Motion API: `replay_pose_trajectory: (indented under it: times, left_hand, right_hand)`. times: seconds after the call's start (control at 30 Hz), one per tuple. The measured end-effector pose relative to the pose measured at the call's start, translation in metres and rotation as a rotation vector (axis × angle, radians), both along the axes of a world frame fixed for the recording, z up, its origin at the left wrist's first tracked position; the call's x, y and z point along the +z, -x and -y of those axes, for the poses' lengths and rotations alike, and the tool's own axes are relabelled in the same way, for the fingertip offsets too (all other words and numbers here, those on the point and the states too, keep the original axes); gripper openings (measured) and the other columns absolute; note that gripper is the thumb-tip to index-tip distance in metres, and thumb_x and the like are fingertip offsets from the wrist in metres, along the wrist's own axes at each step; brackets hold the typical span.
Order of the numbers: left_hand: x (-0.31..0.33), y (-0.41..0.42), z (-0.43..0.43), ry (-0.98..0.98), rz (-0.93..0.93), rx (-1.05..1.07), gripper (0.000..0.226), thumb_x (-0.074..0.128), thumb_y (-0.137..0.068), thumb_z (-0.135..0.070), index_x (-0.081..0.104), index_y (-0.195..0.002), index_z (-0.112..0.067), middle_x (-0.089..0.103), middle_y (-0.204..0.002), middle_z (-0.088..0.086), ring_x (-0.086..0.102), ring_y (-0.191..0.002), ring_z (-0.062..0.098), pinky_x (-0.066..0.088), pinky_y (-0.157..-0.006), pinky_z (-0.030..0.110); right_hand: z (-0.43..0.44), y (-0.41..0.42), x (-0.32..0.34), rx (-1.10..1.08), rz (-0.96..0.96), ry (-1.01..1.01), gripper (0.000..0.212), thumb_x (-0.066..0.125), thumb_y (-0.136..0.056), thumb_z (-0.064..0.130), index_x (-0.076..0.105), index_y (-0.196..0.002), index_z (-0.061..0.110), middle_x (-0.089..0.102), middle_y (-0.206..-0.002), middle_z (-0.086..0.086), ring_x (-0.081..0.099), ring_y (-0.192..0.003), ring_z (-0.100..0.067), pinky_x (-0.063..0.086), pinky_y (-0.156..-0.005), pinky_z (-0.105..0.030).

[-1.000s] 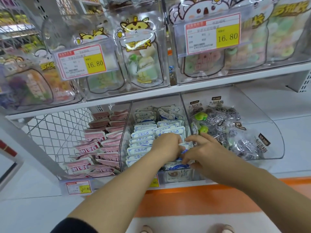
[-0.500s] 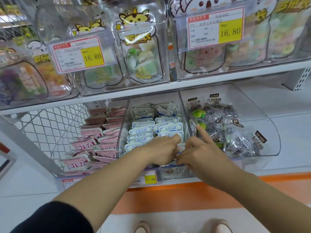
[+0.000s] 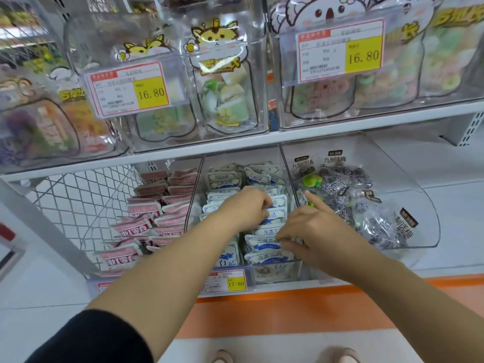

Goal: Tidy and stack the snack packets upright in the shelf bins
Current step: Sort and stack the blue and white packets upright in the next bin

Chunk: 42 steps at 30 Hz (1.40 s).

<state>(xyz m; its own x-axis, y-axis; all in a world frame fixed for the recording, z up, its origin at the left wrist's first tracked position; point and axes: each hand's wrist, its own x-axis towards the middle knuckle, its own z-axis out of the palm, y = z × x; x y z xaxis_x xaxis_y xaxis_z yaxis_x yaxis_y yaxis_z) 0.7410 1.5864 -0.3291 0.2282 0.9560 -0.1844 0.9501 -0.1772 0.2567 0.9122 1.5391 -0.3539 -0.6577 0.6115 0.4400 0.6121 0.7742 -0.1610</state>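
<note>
White and blue snack packets (image 3: 225,180) fill the middle clear bin (image 3: 275,273) on the lower shelf in two rows. My left hand (image 3: 245,209) reaches into the bin, its fingers curled over the tops of packets in the right row. My right hand (image 3: 313,226) pinches a white and blue packet (image 3: 264,243) near the bin's front right, with the index finger pointing up along the bin wall. Pink packets (image 3: 157,213) stand in rows in the left bin. Dark plum packets (image 3: 348,203) lie loosely in the right bin (image 3: 424,231).
The upper shelf (image 3: 262,138) carries clear bins of candy bags with 16.80 price tags (image 3: 340,49). A 17.80 tag (image 3: 225,281) hangs under the middle bin. A wire mesh divider (image 3: 78,200) stands left. An orange floor strip (image 3: 288,310) runs below.
Both hands have shifted a little deeper along the right row of white and blue packets. The right hand has spread its fingers onto a front packet; the view has tilted slightly.
</note>
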Motion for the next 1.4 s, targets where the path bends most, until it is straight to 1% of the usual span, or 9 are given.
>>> replay_pose_trajectory:
  times: [0.13, 0.23, 0.43, 0.67, 0.87, 1.07, 1.2, 1.3, 1.4]
  left_hand:
    - [-0.009, -0.009, -0.011, 0.030, -0.061, -0.017, 0.015, 0.060, -0.091, -0.021, 0.067, -0.092, -0.008, 0.067, -0.089, 0.009, 0.057, -0.081, 0.024, 0.048, -0.077, 0.036]
    - [-0.008, -0.015, -0.004, 0.016, 0.010, -0.054, 0.014, 0.057, -0.093, -0.021, 0.065, -0.093, -0.009, 0.061, -0.081, 0.003, 0.053, -0.077, 0.020, 0.043, -0.067, 0.031]
    - [-0.014, -0.007, 0.022, -0.126, -0.012, -0.123, 0.010, 0.048, -0.096, -0.022, 0.057, -0.097, -0.018, 0.057, -0.078, -0.001, 0.049, -0.071, 0.017, 0.036, -0.061, 0.028]
    - [-0.012, -0.006, 0.014, -0.104, 0.004, -0.152, 0.020, 0.041, -0.099, -0.030, 0.053, -0.113, -0.023, 0.063, -0.098, -0.002, 0.053, -0.080, 0.018, 0.042, -0.067, 0.031]
    - [0.011, 0.020, 0.034, -0.203, 0.249, -0.121, 0.012, 0.057, -0.092, -0.026, 0.067, -0.099, -0.021, 0.060, -0.096, -0.005, 0.056, -0.088, 0.009, 0.046, -0.082, 0.029]
    - [0.007, 0.038, 0.053, -0.125, -0.016, -0.106, 0.013, 0.061, -0.089, -0.035, 0.065, -0.100, -0.032, 0.060, -0.102, -0.014, 0.058, -0.094, 0.008, 0.049, -0.084, 0.032]
    - [0.005, 0.036, 0.051, -0.151, -0.075, -0.068, 0.015, 0.056, -0.092, -0.032, 0.065, -0.103, -0.033, 0.065, -0.102, -0.016, 0.059, -0.092, 0.008, 0.050, -0.081, 0.030]
    - [0.006, 0.035, 0.049, -0.101, 0.007, -0.015, 0.014, 0.052, -0.094, -0.033, 0.066, -0.094, -0.034, 0.066, -0.083, -0.018, 0.052, -0.066, -0.003, 0.048, -0.071, 0.026]
    - [0.008, 0.035, 0.052, -0.037, 0.039, -0.015, 0.013, 0.055, -0.093, -0.034, 0.067, -0.094, -0.034, 0.068, -0.087, -0.015, 0.059, -0.074, 0.002, 0.051, -0.075, 0.028]
  right_hand:
    - [-0.003, 0.006, -0.010, -0.034, 0.110, 0.014, 0.014, 0.068, -0.077, 0.026, 0.067, -0.064, 0.027, 0.064, -0.062, 0.013, 0.058, -0.072, -0.009, 0.010, -0.115, -0.041]
    - [-0.002, 0.010, -0.016, -0.071, 0.170, -0.011, 0.020, 0.062, -0.075, 0.018, 0.060, -0.056, 0.025, 0.058, -0.053, 0.009, 0.055, -0.058, -0.009, -0.003, -0.117, -0.034]
    - [0.006, 0.009, -0.016, -0.064, 0.253, -0.090, 0.030, 0.066, -0.065, 0.006, 0.050, -0.048, 0.026, 0.048, -0.044, 0.009, 0.047, -0.045, -0.007, 0.006, -0.114, -0.045]
    - [0.004, 0.015, -0.012, -0.127, 0.228, -0.175, 0.038, 0.080, -0.052, 0.010, 0.048, -0.045, 0.029, 0.033, -0.044, 0.014, 0.047, -0.059, -0.010, 0.035, -0.104, -0.058]
    - [0.007, 0.006, -0.011, -0.154, 0.176, -0.181, 0.009, 0.080, -0.067, 0.028, 0.072, -0.067, 0.032, 0.067, -0.077, 0.015, 0.059, -0.087, -0.018, 0.015, -0.108, -0.063]
    - [0.008, 0.006, -0.003, -0.241, -0.012, -0.176, 0.009, 0.079, -0.071, 0.026, 0.070, -0.070, 0.028, 0.066, -0.068, 0.016, 0.060, -0.092, -0.020, 0.010, -0.111, -0.057]
    - [-0.001, 0.009, -0.004, -0.290, 0.099, -0.126, 0.017, 0.086, -0.059, 0.026, 0.073, -0.071, 0.025, 0.067, -0.064, 0.010, 0.063, -0.088, -0.025, 0.012, -0.108, -0.057]
    - [-0.006, 0.017, -0.006, -0.355, 0.213, -0.123, 0.017, 0.080, -0.068, 0.036, 0.071, -0.059, 0.024, 0.064, -0.057, 0.009, 0.063, -0.093, -0.027, 0.012, -0.106, -0.059]
    - [-0.009, 0.023, 0.003, -0.399, 0.307, -0.066, 0.016, 0.070, -0.080, 0.036, 0.071, -0.067, 0.026, 0.066, -0.067, 0.009, 0.055, -0.107, -0.024, -0.003, -0.107, -0.060]
